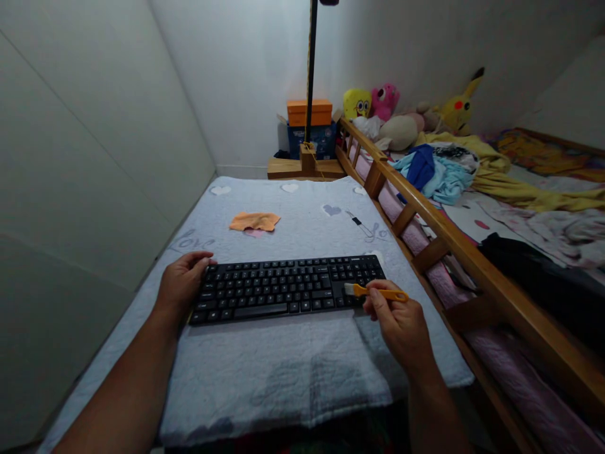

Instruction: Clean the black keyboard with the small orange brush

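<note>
A black keyboard (269, 284) lies flat on a cloth-covered table. My left hand (182, 284) is closed around its left end, with the thumb near the top corner. Between the thumb and fingers of my right hand (399, 321) is a small brush (387, 294) with a yellow handle. Its pale bristles point left, over the keys towards the keyboard's right side; I cannot tell whether they touch. Behind the keyboard lies a crumpled orange cloth (255, 221) with a bit of pink under it. A thin tool with a black middle (357, 221) rests further right.
The pale blue quilted cover (283, 359) spreads across the table. Along the right runs a wooden bed rail (435, 233), with clothes and plush toys beyond it. An orange box (309, 112) and a dark pole (311, 69) stand at the back. A wall (94, 145) borders the left.
</note>
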`<action>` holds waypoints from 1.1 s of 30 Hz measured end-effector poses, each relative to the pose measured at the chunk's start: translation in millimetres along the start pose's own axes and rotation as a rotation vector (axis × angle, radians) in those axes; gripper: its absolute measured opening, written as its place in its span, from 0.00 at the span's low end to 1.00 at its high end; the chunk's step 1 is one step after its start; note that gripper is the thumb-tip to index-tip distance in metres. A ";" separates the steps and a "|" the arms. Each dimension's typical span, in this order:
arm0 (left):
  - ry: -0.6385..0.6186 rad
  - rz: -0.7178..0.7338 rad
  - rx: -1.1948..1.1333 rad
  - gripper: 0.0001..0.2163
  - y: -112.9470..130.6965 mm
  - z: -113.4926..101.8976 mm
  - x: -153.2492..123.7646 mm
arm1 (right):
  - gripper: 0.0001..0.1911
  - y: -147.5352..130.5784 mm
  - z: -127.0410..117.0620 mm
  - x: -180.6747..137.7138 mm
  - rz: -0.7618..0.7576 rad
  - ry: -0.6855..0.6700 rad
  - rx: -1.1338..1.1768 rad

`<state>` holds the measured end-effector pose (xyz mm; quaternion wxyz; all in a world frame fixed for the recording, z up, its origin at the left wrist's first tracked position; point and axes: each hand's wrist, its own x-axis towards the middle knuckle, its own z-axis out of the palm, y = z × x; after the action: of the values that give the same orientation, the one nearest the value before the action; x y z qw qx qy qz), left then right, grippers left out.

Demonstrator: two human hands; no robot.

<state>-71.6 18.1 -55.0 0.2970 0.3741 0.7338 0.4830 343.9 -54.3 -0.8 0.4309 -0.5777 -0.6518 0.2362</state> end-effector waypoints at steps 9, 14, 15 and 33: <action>-0.015 0.019 -0.024 0.18 -9.2 -0.5 3.4 | 0.15 -5.7 16.5 3.0 -0.099 -0.021 -0.151; -0.020 0.031 -0.012 0.17 -8.8 -0.7 3.3 | 0.17 -10.0 13.6 2.0 -0.101 -0.064 -0.203; -0.022 0.035 -0.011 0.17 -9.3 -0.6 3.5 | 0.17 -10.6 13.5 2.0 -0.101 -0.063 -0.199; -0.014 0.016 -0.024 0.16 -0.8 0.9 -1.6 | 0.18 -9.3 8.3 1.3 0.050 -0.025 0.050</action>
<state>-70.2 17.0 -55.9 0.3028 0.3800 0.7227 0.4916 332.0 -53.5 2.7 0.4312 -0.5799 -0.6362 0.2703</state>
